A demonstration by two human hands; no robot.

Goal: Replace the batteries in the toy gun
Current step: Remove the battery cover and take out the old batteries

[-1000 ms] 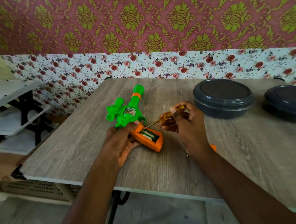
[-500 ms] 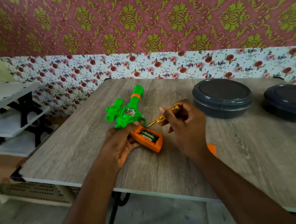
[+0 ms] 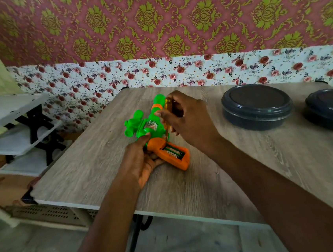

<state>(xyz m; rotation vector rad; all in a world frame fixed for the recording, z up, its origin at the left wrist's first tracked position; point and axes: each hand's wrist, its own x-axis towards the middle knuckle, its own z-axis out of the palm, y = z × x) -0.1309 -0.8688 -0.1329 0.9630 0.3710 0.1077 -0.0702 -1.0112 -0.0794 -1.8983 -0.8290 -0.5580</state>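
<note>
A green toy gun with an orange grip lies on the wooden table. The grip's battery compartment is uncovered and batteries show inside. My left hand holds the gun at the grip. My right hand grips a yellow-handled screwdriver, held nearly upright with its tip down at the top end of the compartment.
Two dark round lidded containers stand on the table, one right of my right hand and another at the right edge. A white shelf unit stands left of the table. The patterned wall runs behind.
My right hand has swung the screwdriver from lying sideways to nearly upright, bringing its tip down to the compartment. The left hand and the gun have stayed in place.
</note>
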